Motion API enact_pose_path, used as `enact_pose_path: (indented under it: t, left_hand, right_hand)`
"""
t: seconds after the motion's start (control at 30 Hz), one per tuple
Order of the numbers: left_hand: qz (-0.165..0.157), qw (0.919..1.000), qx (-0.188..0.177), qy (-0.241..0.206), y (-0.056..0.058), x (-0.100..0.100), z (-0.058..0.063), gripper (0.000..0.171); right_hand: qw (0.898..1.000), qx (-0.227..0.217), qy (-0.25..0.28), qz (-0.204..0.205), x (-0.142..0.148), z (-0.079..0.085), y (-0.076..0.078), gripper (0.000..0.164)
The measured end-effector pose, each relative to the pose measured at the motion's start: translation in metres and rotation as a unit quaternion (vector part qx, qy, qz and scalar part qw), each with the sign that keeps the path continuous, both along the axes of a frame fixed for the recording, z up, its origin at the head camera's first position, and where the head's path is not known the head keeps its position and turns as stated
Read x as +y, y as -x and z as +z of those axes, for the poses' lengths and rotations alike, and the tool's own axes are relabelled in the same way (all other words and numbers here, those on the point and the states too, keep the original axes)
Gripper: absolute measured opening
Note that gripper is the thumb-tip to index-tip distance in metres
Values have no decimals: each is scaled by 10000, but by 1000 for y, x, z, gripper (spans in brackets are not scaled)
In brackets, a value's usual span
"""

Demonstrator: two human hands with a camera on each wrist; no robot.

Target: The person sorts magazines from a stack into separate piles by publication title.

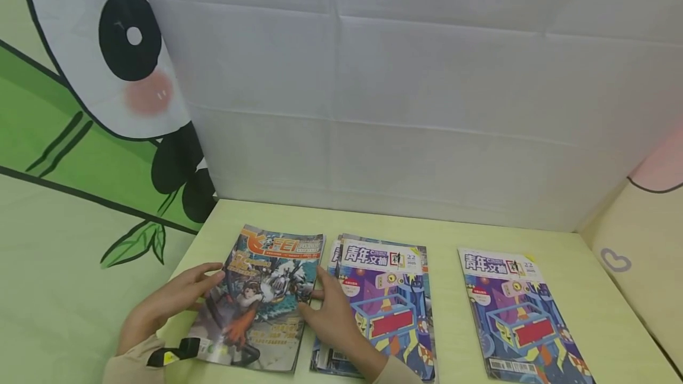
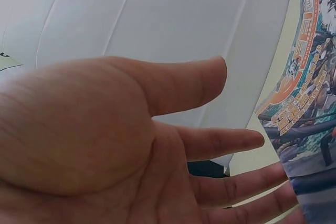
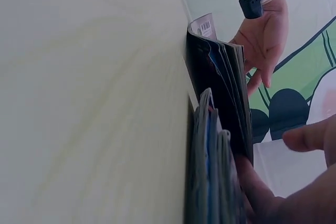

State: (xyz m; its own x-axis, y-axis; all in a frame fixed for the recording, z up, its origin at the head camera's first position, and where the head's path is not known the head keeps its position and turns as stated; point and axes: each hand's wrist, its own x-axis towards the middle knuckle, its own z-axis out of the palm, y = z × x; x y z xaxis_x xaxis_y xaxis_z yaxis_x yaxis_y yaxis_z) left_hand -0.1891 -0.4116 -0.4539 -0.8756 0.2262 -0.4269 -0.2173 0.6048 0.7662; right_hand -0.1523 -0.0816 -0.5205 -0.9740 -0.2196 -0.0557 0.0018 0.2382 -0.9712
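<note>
A comic-style magazine (image 1: 267, 307) with an orange title lies at the left of the table. My left hand (image 1: 178, 295) is at its left edge; in the left wrist view the left hand (image 2: 157, 145) has its thumb raised and straight fingers reaching to the edge of the magazine (image 2: 310, 129). At the opposite edge, my right hand (image 1: 336, 313) has its thumb apart from its fingers. From the right wrist view, a finger (image 3: 254, 182) of that hand is against the side of the magazine (image 3: 226, 82), which is raised above the table there.
Beside the right hand is a stack of magazines (image 1: 389, 313) with a purple cover on top. Another purple magazine (image 1: 523, 319) lies farther right on the pale yellow table (image 1: 453, 289). A white sheet (image 1: 400, 105) hangs behind, and a cartoon-printed cloth (image 1: 69, 242) at the left.
</note>
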Motion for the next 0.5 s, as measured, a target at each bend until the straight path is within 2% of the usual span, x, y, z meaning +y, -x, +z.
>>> enact_pose_path:
  t: [0.13, 0.37, 0.5]
  left_hand:
    - [-2, 10000, 18, 41, -1, 0, 0, 72]
    - [-125, 9999, 54, 73, 0, -4, 0, 75]
    - [-173, 9998, 15, 56, 1, -5, 1, 76]
  right_hand:
    - [9996, -212, 139, 105, -1, 3, -3, 94]
    - [9937, -441, 852, 585, 3, 5, -7, 95]
    - [9931, -346, 767, 816, 6, 2, -6, 97]
